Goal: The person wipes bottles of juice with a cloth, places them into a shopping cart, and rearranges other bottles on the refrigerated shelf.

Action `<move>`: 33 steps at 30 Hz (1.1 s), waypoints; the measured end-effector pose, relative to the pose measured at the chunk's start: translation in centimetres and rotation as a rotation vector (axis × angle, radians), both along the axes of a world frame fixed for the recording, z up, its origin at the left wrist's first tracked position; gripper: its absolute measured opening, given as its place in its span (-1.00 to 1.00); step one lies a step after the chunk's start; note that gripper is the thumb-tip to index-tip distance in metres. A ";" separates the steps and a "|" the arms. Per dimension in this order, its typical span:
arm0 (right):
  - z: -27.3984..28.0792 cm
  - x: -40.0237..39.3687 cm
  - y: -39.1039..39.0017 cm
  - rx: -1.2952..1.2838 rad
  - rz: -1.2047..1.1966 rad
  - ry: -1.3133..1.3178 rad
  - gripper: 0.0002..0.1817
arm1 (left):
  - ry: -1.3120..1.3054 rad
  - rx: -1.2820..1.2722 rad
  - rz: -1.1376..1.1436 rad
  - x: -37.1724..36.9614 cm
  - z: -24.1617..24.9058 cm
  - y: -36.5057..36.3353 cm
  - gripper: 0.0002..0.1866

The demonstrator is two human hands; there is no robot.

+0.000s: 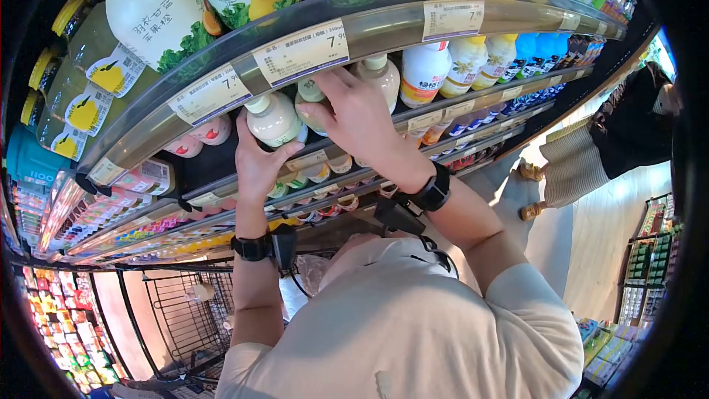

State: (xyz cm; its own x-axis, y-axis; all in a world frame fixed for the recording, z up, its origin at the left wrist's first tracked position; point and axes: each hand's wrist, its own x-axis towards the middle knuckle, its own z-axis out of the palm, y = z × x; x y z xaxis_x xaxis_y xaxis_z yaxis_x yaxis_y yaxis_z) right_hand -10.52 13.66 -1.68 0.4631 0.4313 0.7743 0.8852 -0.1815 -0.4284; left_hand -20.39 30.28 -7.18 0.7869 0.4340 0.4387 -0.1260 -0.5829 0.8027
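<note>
My left hand (258, 159) is wrapped around a small cream-coloured drink bottle (275, 125) with a pale cap, its thumb across the lower front. To its right, my right hand (362, 118) grips the upper part of a second drink bottle (311, 94) with a pale green cap, thumb on the near side. Some of that hand's fingertips are hidden behind the price rail. Just beyond the right hand stands another cream bottle (380, 77). Both bottles in my hands are at the front of a shelf, under a row of price labels (301, 50).
Large juice bottles (159, 11) line the shelf above, behind a curved rail (384, 11). White bottles (426, 74) stand farther right. A wire shopping cart (196, 310) is at lower left. Another person (591, 148) stands in the aisle at right.
</note>
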 end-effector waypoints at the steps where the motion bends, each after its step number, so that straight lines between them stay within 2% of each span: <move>1: 0.0 -0.3 -0.3 -0.003 -0.004 -0.002 -0.57 | 0.021 0.009 0.009 0.0 -0.1 0.1 -0.06; 6: 0.6 -2.1 -2.9 0.087 0.134 -0.040 -0.52 | 0.098 0.041 0.060 -0.2 0.8 -0.8 0.01; 9: 1.9 -3.1 -6.0 0.151 0.186 -0.104 -0.50 | -0.038 0.122 0.083 -0.3 -0.4 -0.4 -0.02; 11: 2.4 -3.8 -8.8 0.124 0.199 -0.066 -0.48 | -0.434 0.253 0.214 -0.3 -1.8 0.2 -0.11; 12: 2.6 -4.0 -10.0 0.085 0.202 -0.052 -0.47 | -0.555 0.242 0.232 -0.9 -1.1 -1.1 -0.31; 13: 2.5 -4.2 -11.1 0.045 0.205 -0.034 -0.47 | -0.554 0.243 0.221 -1.1 -0.2 -2.2 -0.31; 16: 0.3 -4.5 -13.0 0.030 0.196 -0.028 -0.47 | -0.349 0.348 -0.071 -0.7 3.0 -5.9 -0.55; 17: -0.1 -4.6 -13.5 0.012 0.187 -0.018 -0.47 | -0.285 0.307 -0.148 0.2 4.5 -7.1 -0.51; 19: -0.7 -4.7 -14.2 -0.002 0.174 0.005 -0.45 | -0.276 0.195 -0.143 2.4 6.1 -9.4 -0.48; 22: -1.5 -5.0 -15.3 -0.026 0.130 0.024 -0.44 | -0.120 0.338 -0.082 5.8 5.9 -9.9 -0.48; 25: -1.5 -5.2 -16.2 -0.007 0.133 0.038 -0.45 | -0.025 0.252 -0.082 8.9 5.4 -10.1 -0.49; 26: -1.5 -5.3 -16.5 0.008 0.139 0.044 -0.45 | 0.017 0.245 -0.062 9.4 5.5 -10.2 -0.59; 29: -1.7 -5.2 -17.2 0.026 0.140 0.049 -0.45 | -0.002 0.139 -0.132 10.3 4.6 -9.4 -0.65; 31: -1.7 -4.9 -17.4 0.024 0.115 0.054 -0.45 | 0.023 0.162 -0.099 9.9 4.6 -8.9 -0.69; 33: -1.6 -4.6 -17.4 0.016 0.105 0.063 -0.46 | -0.232 0.215 -0.043 9.4 4.0 -8.1 -0.74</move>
State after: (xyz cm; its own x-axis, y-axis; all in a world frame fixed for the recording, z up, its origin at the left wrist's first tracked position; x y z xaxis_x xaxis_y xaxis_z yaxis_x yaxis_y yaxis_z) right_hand -15.14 -3.78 -3.30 0.4638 0.4678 0.7523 0.8703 -0.0815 -0.4858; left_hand -10.95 22.19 -3.15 0.6711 0.2803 0.6863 -0.3194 -0.7261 0.6089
